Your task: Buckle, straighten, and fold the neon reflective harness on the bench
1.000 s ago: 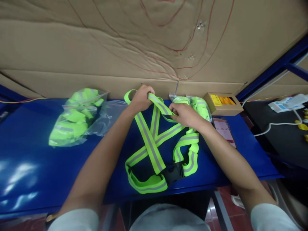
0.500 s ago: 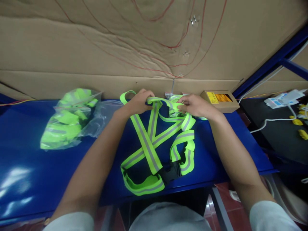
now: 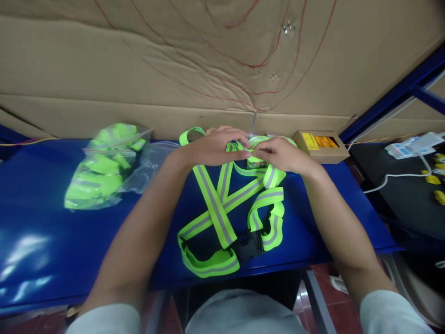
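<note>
A neon-yellow reflective harness (image 3: 214, 208) with grey stripes lies spread over the blue table, its straps crossing in the middle. Its black buckle (image 3: 251, 246) rests near the front edge. At the harness's far end, my right hand (image 3: 278, 153) pinches a strap between thumb and fingers. My left hand (image 3: 224, 146) reaches across to the same strap, its fingertips almost meeting the right hand's. The left fingers are closed over the strap, and the hand partly hides it. Behind my right hand sits a clear bag (image 3: 256, 160) with more neon strap, partly covered.
Clear plastic bags of neon straps (image 3: 100, 174) lie at the left on the blue table (image 3: 31, 185), beside a flattened clear bag (image 3: 148, 167). A cardboard box (image 3: 321, 146) with orange contents stands at the back right. Cardboard panels (image 3: 174, 60) with red wires rise behind.
My left hand has moved right along the strap, coming up close to my right hand. The right hand still pinches the strap. The whole view has shifted slightly.
</note>
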